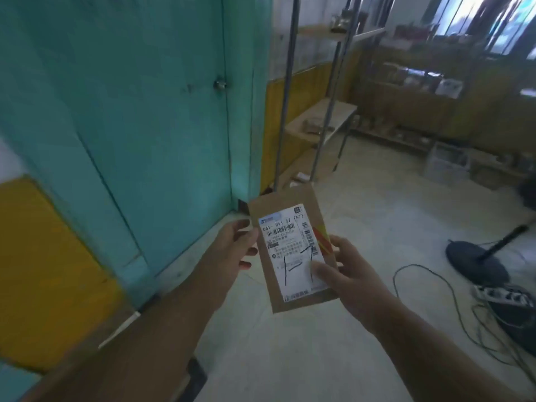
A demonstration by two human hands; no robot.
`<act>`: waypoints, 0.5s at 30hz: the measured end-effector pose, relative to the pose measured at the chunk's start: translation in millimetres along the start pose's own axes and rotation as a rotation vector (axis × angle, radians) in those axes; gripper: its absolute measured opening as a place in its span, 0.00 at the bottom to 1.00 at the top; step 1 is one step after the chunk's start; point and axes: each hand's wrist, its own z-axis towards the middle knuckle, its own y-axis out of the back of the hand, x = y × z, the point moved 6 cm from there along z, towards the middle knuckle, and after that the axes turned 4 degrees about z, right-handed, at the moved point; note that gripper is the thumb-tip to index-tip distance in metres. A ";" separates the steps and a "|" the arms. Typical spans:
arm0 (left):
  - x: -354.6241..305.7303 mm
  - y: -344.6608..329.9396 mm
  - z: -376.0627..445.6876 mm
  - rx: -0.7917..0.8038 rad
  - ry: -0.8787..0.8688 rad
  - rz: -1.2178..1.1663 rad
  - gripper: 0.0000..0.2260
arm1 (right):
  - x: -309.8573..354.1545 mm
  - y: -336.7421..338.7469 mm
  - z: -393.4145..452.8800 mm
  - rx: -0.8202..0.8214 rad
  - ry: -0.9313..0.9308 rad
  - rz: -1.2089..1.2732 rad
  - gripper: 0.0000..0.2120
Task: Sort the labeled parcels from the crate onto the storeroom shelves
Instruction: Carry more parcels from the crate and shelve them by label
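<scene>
Low in the centre of the frame, two bare hands hold a flat brown parcel upright, its white label facing the camera. The left hand grips the parcel's left edge with curled fingers; the right hand pinches its lower right, thumb on the label. Behind at left stands a teal door. Metal shelves rise at upper centre, more blurred ones far right.
</scene>
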 end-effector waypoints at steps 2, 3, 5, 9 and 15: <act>-19.9 -43.5 35.8 0.036 -0.018 0.009 0.17 | 11.0 50.1 24.4 -0.036 0.001 0.003 0.25; -27.8 -61.1 54.0 0.044 -0.026 0.021 0.17 | 14.5 71.4 38.3 -0.049 -0.003 0.005 0.24; -41.3 -90.1 89.5 0.049 -0.039 0.032 0.18 | 20.6 104.7 69.9 -0.070 -0.004 0.031 0.23; -54.6 -133.7 176.1 0.057 -0.043 0.074 0.14 | 24.7 153.3 146.1 -0.124 0.025 0.055 0.21; -80.3 -211.0 314.1 0.166 -0.088 0.189 0.06 | 30.5 232.9 241.7 -0.257 -0.010 0.098 0.19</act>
